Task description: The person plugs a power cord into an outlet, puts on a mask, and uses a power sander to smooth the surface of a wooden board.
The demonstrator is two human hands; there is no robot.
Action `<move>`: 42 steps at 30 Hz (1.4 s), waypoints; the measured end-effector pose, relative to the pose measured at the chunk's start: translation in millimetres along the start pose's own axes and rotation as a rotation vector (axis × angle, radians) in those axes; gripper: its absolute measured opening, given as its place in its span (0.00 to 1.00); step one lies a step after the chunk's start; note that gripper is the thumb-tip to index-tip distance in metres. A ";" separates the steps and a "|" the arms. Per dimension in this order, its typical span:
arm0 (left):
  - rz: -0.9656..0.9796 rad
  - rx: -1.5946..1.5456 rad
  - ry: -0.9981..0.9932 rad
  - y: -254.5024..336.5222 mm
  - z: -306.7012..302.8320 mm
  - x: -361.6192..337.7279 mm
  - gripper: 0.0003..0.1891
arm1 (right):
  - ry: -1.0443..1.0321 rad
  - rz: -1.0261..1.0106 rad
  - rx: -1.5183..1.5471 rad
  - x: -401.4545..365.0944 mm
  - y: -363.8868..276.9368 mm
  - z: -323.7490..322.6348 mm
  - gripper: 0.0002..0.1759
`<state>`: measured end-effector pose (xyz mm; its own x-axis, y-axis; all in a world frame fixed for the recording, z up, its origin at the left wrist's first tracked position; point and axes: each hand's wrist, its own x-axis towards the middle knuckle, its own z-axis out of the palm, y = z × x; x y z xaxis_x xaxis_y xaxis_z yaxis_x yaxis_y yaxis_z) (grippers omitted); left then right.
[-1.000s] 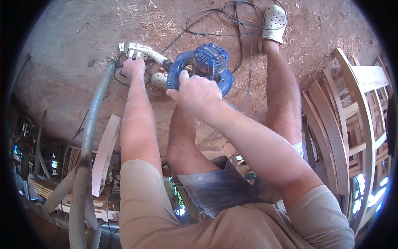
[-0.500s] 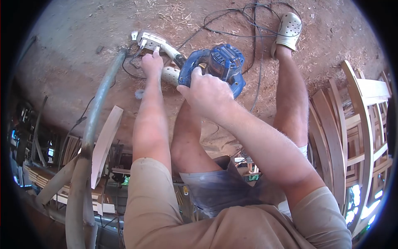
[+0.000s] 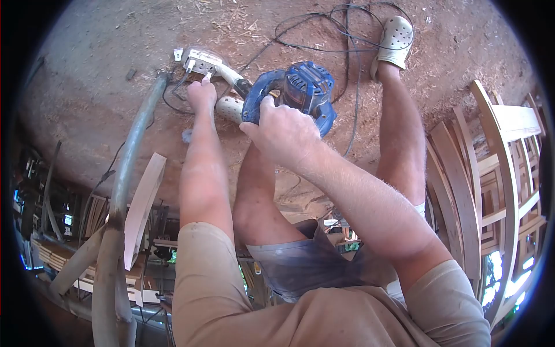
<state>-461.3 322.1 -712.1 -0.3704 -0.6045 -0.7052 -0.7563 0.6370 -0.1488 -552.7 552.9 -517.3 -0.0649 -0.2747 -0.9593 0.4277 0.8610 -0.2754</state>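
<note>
A white power strip [image 3: 202,59] lies on the dirt floor at the upper left, with a plug [image 3: 190,65] and dark cord in one of its sockets. Stretched out to the strip, my left hand [image 3: 202,96] is closed on a small white plug [image 3: 207,76] at the strip's near edge. My right hand [image 3: 286,130] grips the loop handle of a blue power tool [image 3: 312,87] with a vented motor housing. The tool is held above the ground, between my legs. Its exact kind and underside are hidden from this angle.
A black cable [image 3: 324,43] loops across the floor near my pale clog [image 3: 396,40]. On the left stands a metal pipe frame [image 3: 128,156] with a wooden board [image 3: 143,202] beside it. Curved wooden pieces [image 3: 457,179] and frames stand on the right. Wood shavings cover the ground.
The whole view has shifted slightly, so things sit a little farther left. My left hand stays at the power strip, and my right hand keeps its grip on the blue tool.
</note>
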 end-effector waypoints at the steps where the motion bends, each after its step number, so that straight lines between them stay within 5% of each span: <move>1: -0.001 -0.002 -0.002 1.9 -0.2 1.4 0.21 | -0.003 0.006 0.004 -0.1 -0.7 -0.8 0.34; 13: -0.026 -0.120 -0.063 -15.6 -1.4 21.3 0.21 | 0.094 -0.057 -0.017 3.9 7.2 10.6 0.31; 21: 0.097 0.045 -0.062 -2.5 -17.9 18.7 0.22 | 0.087 -0.050 -0.020 3.7 4.7 8.3 0.31; 34: 0.017 0.123 -0.106 20.5 -17.4 18.7 0.21 | 0.076 -0.044 -0.013 4.1 5.5 4.7 0.32; 42: -0.040 0.034 0.037 25.6 -2.6 6.3 0.18 | 0.073 -0.048 -0.022 2.7 4.2 4.5 0.32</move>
<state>-484.4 333.3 -718.5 -0.3603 -0.6465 -0.6725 -0.7526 0.6274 -0.2000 -547.0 553.9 -520.7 -0.1505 -0.2846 -0.9468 0.4030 0.8568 -0.3217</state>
